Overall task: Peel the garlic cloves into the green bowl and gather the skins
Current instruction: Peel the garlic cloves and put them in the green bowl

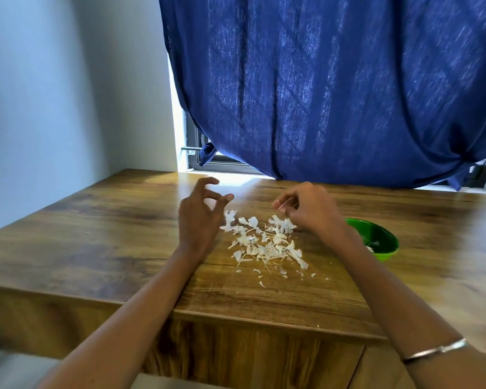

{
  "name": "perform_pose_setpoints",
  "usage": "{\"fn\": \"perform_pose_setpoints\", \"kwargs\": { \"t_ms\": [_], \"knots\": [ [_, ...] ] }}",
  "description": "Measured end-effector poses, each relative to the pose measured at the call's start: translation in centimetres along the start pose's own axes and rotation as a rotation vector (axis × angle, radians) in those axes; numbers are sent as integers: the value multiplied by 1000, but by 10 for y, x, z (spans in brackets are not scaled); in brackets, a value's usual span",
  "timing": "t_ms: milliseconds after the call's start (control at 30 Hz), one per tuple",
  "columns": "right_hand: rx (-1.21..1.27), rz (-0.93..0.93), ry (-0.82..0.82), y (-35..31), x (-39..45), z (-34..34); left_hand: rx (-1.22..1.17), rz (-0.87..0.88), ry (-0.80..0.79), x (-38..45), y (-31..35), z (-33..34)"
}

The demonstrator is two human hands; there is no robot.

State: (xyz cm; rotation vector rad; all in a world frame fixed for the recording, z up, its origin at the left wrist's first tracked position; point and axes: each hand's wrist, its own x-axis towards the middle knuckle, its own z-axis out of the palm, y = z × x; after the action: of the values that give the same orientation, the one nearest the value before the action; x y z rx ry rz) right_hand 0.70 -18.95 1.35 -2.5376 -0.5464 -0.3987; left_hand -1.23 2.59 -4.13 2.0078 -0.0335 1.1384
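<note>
Gathering now: skins (264, 244) lie scattered on the table (96, 234) between your hands, bowl (382, 240) just right. Left hand (199, 217) spread and empty, right hand (309, 209) curled; whether it pinches a scrap, can't tell. Sweep inward next.

White, papery garlic skins (264, 242) lie scattered in a loose heap, with small flakes strewn on its near side. The green bowl (382, 242) stands upright just right of them, its contents mostly hidden.

Wooden table (96, 220) – blue curtain (334, 88) over window (191, 141) (seemingly daylit), pale wall (54, 94).
</note>
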Motion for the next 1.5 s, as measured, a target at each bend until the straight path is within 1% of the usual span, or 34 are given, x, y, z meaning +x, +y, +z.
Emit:
{"fn": "perform_pose_setpoints", "kwargs": {
  "t_ms": [100,200,267,433,533,600,733,800,867,1033,1167,1367,1500],
  "knots": [
    [-73,52,-139,-3,7,10,34,73,-89,-3,0,8],
    [-126,117,-233,-4,12,12,68,110,-105,-2,-1,14],
    [-140,142,-260,-3,13,14,78,123,-109,-1,-1,20],
    [-125,146,-256,1,14,19,11,136,-93,9,2,42],
    [-143,143,-216,6,15,21,-18,172,-98,17,7,58],
    [-135,136,-215,11,17,17,-29,219,-159,22,11,65],
    [-66,142,-282,17,20,6,-18,304,-269,22,11,72],
    [-54,146,-281,18,21,6,-7,318,-313,21,8,74],
    [-41,157,-254,19,21,8,-20,319,-351,20,7,75],
    [-2,174,-129,21,21,7,-14,385,-464,13,15,73],
    [56,164,-124,24,21,8,-38,356,-474,10,16,71],
    [162,167,-185,23,20,5,-63,322,-420,9,16,68],
    [251,161,-136,23,18,1,-118,301,-368,10,17,70]
  ]
}}
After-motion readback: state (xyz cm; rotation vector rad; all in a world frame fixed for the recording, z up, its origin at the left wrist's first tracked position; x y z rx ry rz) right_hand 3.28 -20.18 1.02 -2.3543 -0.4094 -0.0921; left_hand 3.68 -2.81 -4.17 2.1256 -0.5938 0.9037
